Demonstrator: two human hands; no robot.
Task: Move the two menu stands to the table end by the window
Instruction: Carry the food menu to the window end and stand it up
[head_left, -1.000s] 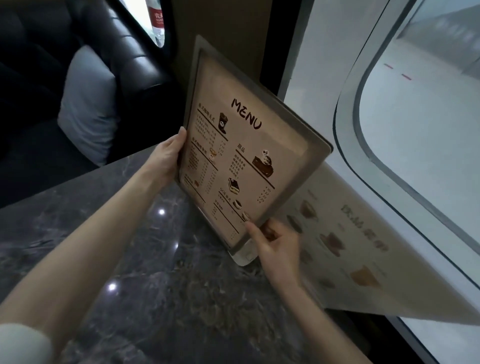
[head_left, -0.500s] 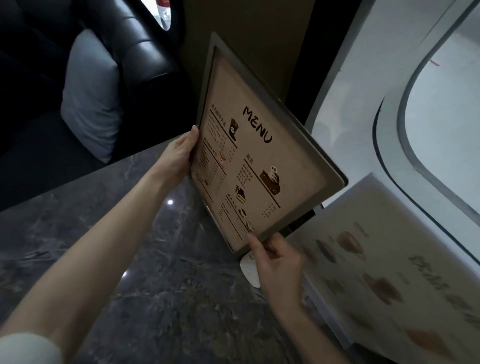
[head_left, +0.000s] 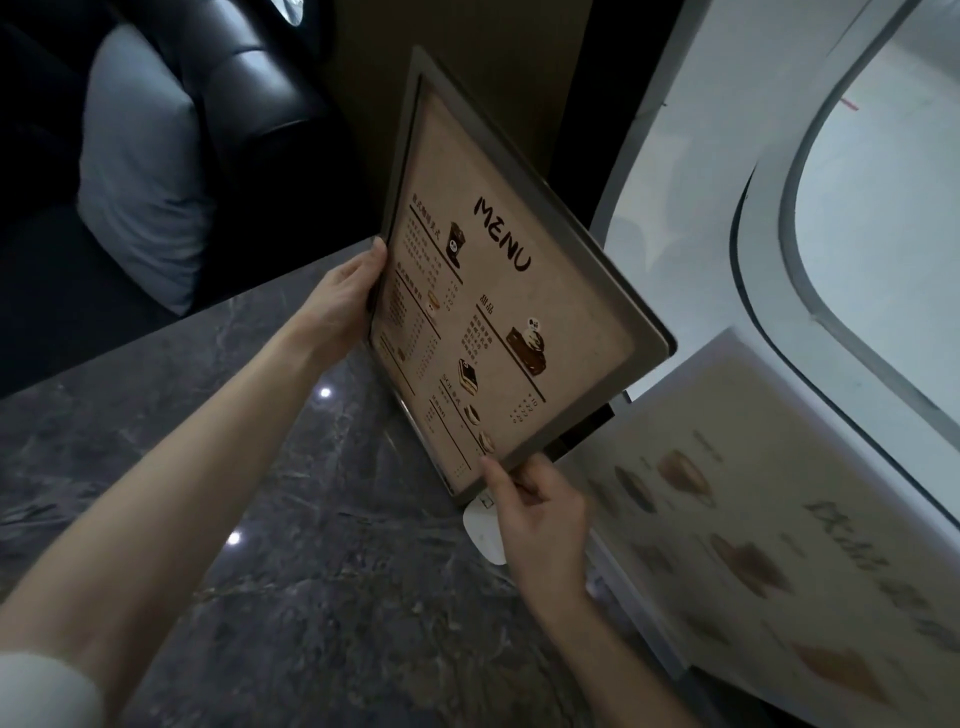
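A framed menu stand (head_left: 498, 291) headed "MENU" stands tilted at the window end of the dark marble table (head_left: 291, 545). My left hand (head_left: 345, 306) grips its left edge. My right hand (head_left: 540, 514) pinches its lower right corner, just above a white base (head_left: 480, 530) that shows beneath. A second menu stand (head_left: 753, 519), pale with drink pictures, stands to the right against the window wall; it is blurred.
A curved white window frame (head_left: 769, 270) runs along the right. A black leather sofa (head_left: 244, 78) with a grey cushion (head_left: 137, 171) lies beyond the table's far edge. A dark wall panel (head_left: 467, 78) stands behind the menu.
The framed menu has shifted slightly away from the pale stand, so a gap and more window wall show between them. Both hands keep their grip on it.
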